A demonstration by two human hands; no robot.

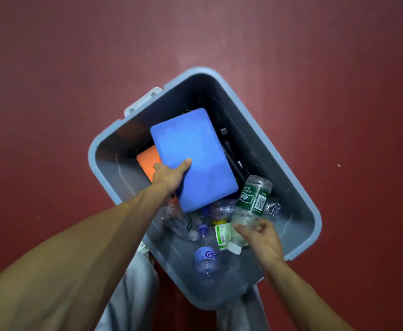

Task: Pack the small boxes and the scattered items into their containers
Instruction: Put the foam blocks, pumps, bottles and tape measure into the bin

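A: Where does the blue foam block (195,151) sit?

B: Over the middle of the grey bin (191,91), tilted, with its near corner above the crushed clear bottles (222,207). The person's left hand (169,175) grips its near left edge, thumb flat on the top face. The other fingers go under the block and are hidden.

A: And beneath it?

B: An orange block (148,166) lies in the bin's left part, mostly covered by the blue one.

A: What about the other hand?

B: The right hand (260,237) has its fingers curled around the lower end of a clear bottle with a green label (252,199). The bottle slants up and away over the bin's near right part.

A: What else is in the bin?

B: At the near end there is a bottle with a purple label (205,258) and a small bottle with a green-and-white label (222,232), just left of the right hand. Dark objects (229,144) lie along the far right wall, too dim to identify.

A: Where does the bin stand?

B: On a dark red floor (52,68), turned at an angle, with its near end between the person's grey trouser legs (133,283).
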